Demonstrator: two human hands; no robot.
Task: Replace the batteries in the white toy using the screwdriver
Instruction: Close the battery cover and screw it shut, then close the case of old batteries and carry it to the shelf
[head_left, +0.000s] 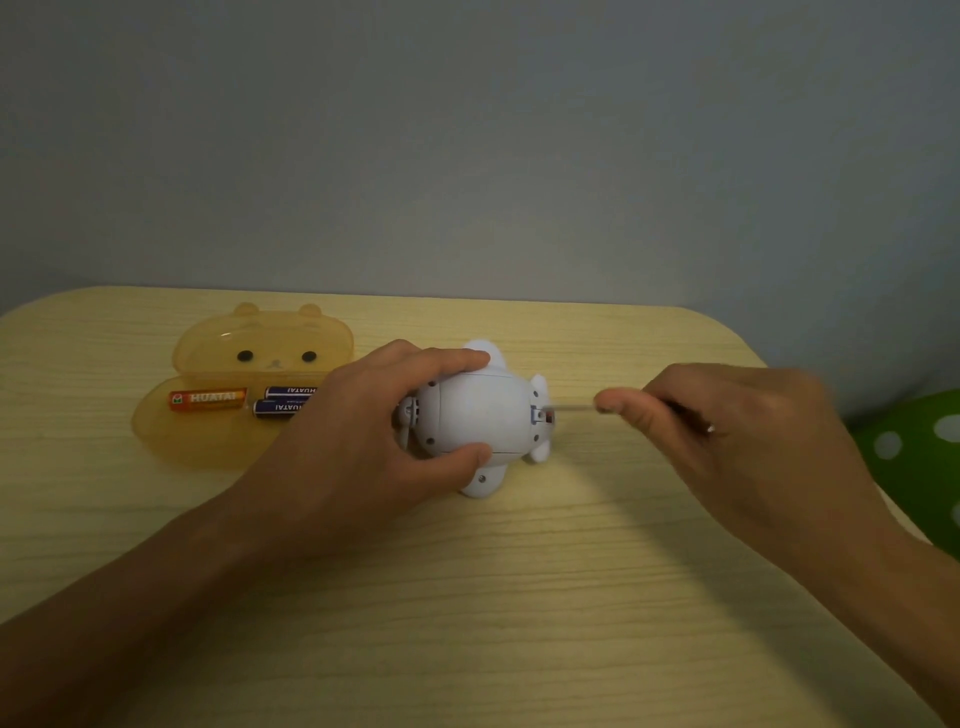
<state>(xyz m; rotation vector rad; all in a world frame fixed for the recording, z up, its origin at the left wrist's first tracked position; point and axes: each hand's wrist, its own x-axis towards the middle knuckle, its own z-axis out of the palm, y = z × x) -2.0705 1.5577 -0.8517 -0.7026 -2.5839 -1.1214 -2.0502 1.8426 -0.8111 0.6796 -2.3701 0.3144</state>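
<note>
The white toy lies on its side in the middle of the wooden table. My left hand grips it from the left, thumb on the near side and fingers over the far side. My right hand pinches the screwdriver, whose thin shaft points left with its tip at a small slot on the toy's right end. The handle is mostly hidden inside my fingers.
An open translucent orange bear-shaped case sits at the left, holding an orange battery and two dark blue batteries. A green object with white dots lies beyond the table's right edge. A grey wall stands behind.
</note>
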